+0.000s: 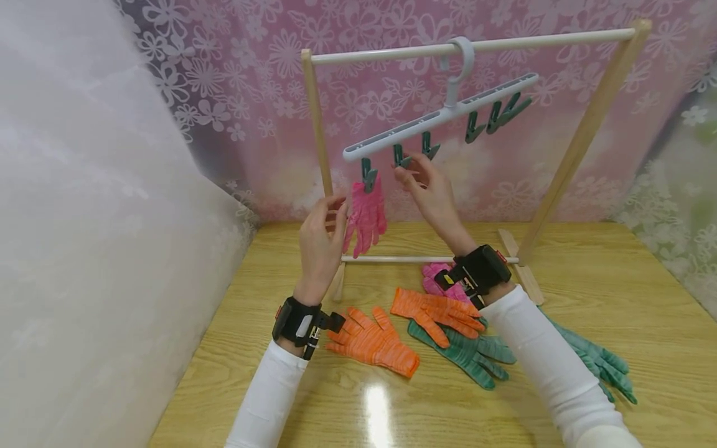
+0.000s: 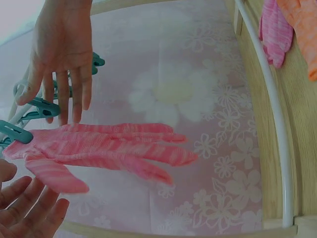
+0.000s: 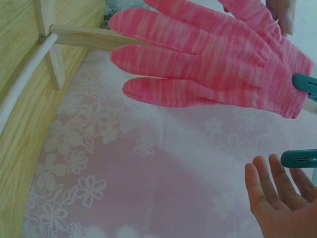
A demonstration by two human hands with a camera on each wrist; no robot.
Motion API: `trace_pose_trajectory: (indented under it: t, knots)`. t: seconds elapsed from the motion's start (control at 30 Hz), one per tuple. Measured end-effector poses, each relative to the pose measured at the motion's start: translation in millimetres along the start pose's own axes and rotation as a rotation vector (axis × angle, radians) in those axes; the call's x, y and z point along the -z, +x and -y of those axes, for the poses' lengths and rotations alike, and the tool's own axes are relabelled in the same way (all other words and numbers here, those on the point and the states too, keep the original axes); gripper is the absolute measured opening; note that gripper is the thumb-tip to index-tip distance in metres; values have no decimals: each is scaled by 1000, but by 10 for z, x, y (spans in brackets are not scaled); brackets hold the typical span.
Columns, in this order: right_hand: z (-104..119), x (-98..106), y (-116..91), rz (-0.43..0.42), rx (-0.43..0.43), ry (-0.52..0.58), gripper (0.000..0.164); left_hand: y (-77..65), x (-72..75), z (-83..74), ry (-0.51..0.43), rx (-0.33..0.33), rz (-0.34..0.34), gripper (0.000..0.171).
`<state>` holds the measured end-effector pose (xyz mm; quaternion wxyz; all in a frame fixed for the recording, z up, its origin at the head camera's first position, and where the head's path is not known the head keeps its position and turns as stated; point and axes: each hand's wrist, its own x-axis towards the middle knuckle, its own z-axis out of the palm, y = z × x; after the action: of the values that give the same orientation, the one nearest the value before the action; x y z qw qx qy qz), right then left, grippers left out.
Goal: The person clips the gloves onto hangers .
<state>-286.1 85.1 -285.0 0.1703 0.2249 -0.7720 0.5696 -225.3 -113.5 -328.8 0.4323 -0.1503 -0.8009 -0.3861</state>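
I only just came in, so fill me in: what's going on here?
A person is busy at a hanger on a rack. One pink glove hangs from the clip at its left end. The left grip is beside that glove, contact unclear; the right grip is at the next clip, which holds no glove. More gloves, orange, green and pink, lie on the table.

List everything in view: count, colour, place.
Table: 1, wood-coloured, below
Backdrop: 1, pink-white, behind
Drape: 1, white, left
Rack: 1, wood-and-white, on table
Hanger: 1, white, on rack
Clips: 6, green, on hanger
Gloves: 2, pink, one clipped, one on table
Gloves: 2, orange, on table
Gloves: 2, green, on table
Wrist devices: 2, black, on wrists
Sleeves: 2, white, on forearms
Left hand: 1, bare, beside clipped glove
Right hand: 1, bare, at a clip
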Motion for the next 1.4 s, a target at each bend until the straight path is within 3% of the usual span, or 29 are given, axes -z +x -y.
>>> trace_pose_trajectory:
  t: [0.27,0.4,0.67,1.0,1.17,1.27,1.4]
  knots:
    - [241,-15,-45,21,59,125,37,-116,143,-154,123,-168,-167,19]
    - [330,-16,-69,14,83,135,35,-183,171,-227,75,-241,-136,15]
    - [360,-12,-66,7,126,91,35,-436,117,-203,-19,-282,132,13]
    - [325,-41,-65,38,148,117,33,-714,-4,-85,46,-333,317,11]
    - [147,-54,0,22,142,121,35,-920,-54,-41,109,-380,546,11]
    - [31,-55,55,12,140,121,36,-1048,-63,-13,113,-371,701,13]
    - [55,-55,64,8,119,128,36,-1185,-46,0,95,-356,839,16]
